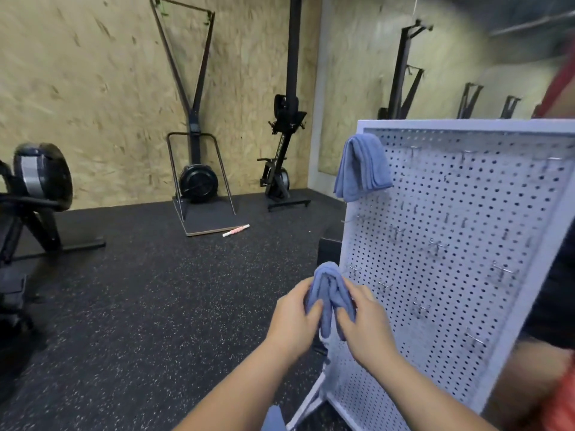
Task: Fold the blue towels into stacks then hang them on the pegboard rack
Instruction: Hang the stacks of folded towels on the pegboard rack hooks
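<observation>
Left hand (292, 315): grips the folded towel (326, 293), just left of the pegboard rack (451, 244).
Right hand (364, 321): grips same towel, at rack's left edge.
Hung stack (362, 166): rack's top-left corner.
Risk: we expect layers could splay and slip off a short hook (501, 270).

Ski machine (198, 178) & upright rower (281, 169) by OSB wall (93, 88), pink stick (236, 230) on rubber floor (140, 306).

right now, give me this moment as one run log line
left hand: grips folded blue towel | right hand: grips it too | where: pegboard lower left edge | done: towel stack hung top left
</observation>
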Tool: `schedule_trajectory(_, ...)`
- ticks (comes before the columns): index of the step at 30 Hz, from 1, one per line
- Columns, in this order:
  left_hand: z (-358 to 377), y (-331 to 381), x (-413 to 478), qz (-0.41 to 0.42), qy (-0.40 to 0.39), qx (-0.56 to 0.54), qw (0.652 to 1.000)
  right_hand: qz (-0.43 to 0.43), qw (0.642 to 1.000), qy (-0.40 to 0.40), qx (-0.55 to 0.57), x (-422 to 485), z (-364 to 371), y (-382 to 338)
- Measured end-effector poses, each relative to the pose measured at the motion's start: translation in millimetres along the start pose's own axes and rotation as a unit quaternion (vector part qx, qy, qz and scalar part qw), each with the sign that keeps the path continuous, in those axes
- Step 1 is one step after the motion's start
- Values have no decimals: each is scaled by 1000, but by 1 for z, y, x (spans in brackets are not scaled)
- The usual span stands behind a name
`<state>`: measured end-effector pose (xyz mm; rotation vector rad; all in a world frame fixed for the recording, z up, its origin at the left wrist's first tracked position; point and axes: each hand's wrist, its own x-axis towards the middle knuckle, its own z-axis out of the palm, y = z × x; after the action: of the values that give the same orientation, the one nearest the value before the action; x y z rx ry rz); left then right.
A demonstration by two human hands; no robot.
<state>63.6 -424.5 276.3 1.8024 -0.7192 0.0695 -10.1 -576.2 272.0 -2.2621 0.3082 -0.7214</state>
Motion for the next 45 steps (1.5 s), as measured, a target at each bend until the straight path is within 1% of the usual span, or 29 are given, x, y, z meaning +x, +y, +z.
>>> schedule_trajectory(5, -3, 52, 35, 72, 15, 11, 997, -48, 990, 132, -8, 17, -36, -32)
schedule_trajectory(10, -9, 104, 73, 127, 32, 6, 991, -92, 971, 221, -11, 44, -72, -67)
schedule_trajectory(14, -14, 141, 105, 179, 42, 21, 983, -100, 956, 273, -34, 70, -99, -95)
schedule_trajectory(18, -17, 169, 138, 188, 47, 3, 981, -87, 949, 303, 3, 97, -113, -112)
schedule_trajectory(21, -16, 183, 157, 184, 46, -51, 981, -67, 943, 325, 14, 119, -114, -119)
schedule_trajectory(23, -13, 187, 170, 171, 44, -66, 982, -53, 940, 338, 18, 132, -113, -120)
schedule_trajectory(29, 10, 185, 211, 144, 30, -23, 989, 3, 926, 377, -7, 166, -118, -113)
schedule_trajectory(34, 34, 184, 225, 139, -6, -15, 990, 36, 914, 396, -73, 183, -128, -91)
schedule_trajectory(36, 42, 178, 225, 147, -16, -23, 989, 27, 912, 395, -104, 185, -132, -79)
schedule_trajectory(40, 56, 153, 215, 152, -22, -23, 988, -39, 910, 387, -140, 179, -128, -52)
schedule_trajectory(42, 61, 140, 212, 168, -15, -10, 986, -46, 918, 369, -135, 175, -124, -41)
schedule_trajectory(45, 65, 131, 212, 169, 2, 6, 986, -61, 926, 361, -98, 174, -122, -36)
